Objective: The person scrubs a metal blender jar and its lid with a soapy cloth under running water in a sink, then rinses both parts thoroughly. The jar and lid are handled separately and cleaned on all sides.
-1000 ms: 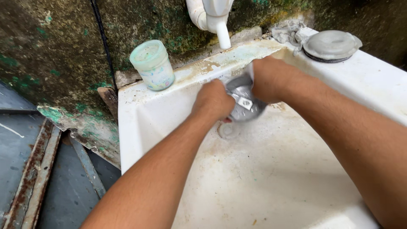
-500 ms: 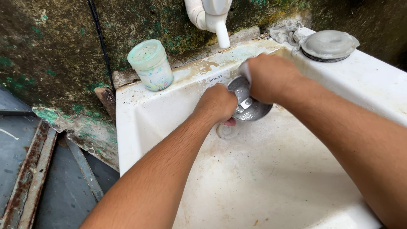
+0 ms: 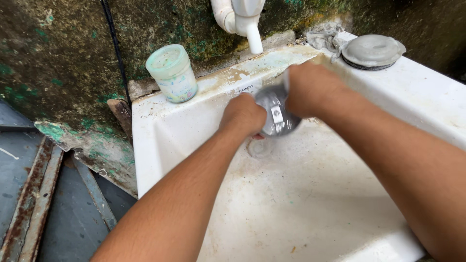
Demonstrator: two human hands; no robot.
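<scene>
Over a stained white sink (image 3: 160,140), a person's left hand (image 3: 242,116) and right hand (image 3: 310,90) both close their fingers on a small steel vessel (image 3: 275,114), held above the drain so runoff falls inside (its shape is blurred). Behind the sink's left rim stands a pale green lidded jar (image 3: 172,73) with a speckled label; above, a white plastic tap (image 3: 245,19).
</scene>
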